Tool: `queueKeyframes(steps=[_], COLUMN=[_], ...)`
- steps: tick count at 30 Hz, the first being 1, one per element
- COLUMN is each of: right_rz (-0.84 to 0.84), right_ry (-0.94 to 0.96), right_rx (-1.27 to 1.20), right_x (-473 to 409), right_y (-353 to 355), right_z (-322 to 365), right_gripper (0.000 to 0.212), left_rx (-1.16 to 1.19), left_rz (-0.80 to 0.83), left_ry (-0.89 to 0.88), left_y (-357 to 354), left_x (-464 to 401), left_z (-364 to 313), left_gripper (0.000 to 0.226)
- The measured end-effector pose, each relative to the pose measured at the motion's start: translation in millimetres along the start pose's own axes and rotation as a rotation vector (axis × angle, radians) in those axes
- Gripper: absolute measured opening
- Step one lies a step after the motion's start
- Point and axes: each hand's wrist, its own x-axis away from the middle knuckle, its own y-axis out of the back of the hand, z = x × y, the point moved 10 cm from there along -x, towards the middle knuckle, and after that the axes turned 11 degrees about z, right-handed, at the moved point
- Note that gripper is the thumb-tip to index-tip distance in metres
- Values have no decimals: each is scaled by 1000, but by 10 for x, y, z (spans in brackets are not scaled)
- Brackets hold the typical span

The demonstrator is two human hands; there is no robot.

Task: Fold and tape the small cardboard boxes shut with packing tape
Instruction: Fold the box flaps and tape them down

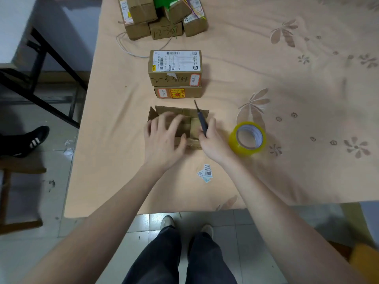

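Note:
A small open cardboard box (185, 116) lies on the cloth-covered table, its far flaps standing up. My left hand (163, 138) rests spread over the box's left side, fingers straight on the flaps. My right hand (212, 141) is at the box's right side and grips a dark-handled cutter (202, 121) whose thin blade points up and away. A roll of yellowish packing tape (247, 138) lies on the cloth just right of my right hand.
Two closed labelled boxes (175, 73) are stacked just beyond the open box. Several more boxes (162, 17) and a thin cable sit at the far edge. Torn barcode labels (205, 173) lie near the front. The table's left edge (82, 128) drops to tiled floor; another person's shoe (30, 140) is at left.

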Motion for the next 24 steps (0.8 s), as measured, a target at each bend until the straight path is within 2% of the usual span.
queueKeyframes(steps=[3,6,8,11,13,17,19,21,22,24], right_rz=[-41,-271,-337,-187,-75,5,-79,-236,-253,-129], right_ry=[-47,-60,-108,-223,-260,-266,-201,-11,85,187], right_rx=[-202,-298,-180,29,83,160,162,112,112,230], right_x=[-13,91,169,161,174,198,238,310,323,282], right_y=[66,367,457,251,66,-60,29,193,213,66], right_z=[-66,-222,-341,-551,-636,-664,-551,-261,-118,87], right_gripper=[13,8,16,32,37,46,50,52,51,51], left_rx=[-137,-167,-154,-126,-138,-96,-16,50,44,69], left_rz=[299,357,335,281,247,239,216,128,55,-90], left_ry=[-207,-187,-178,-178,-180,-201,-207,-184,-141,43], left_y=[-311,-415,-413,-395,-393,-382,-333,-218,-133,60], left_x=[53,28,9,4,26,42,30,28,36,78], left_z=[-106,-34,-34,-69,-81,-81,-109,-96,-47,175], left_gripper=[44,46,44,39,37,39,40,46,54,80])
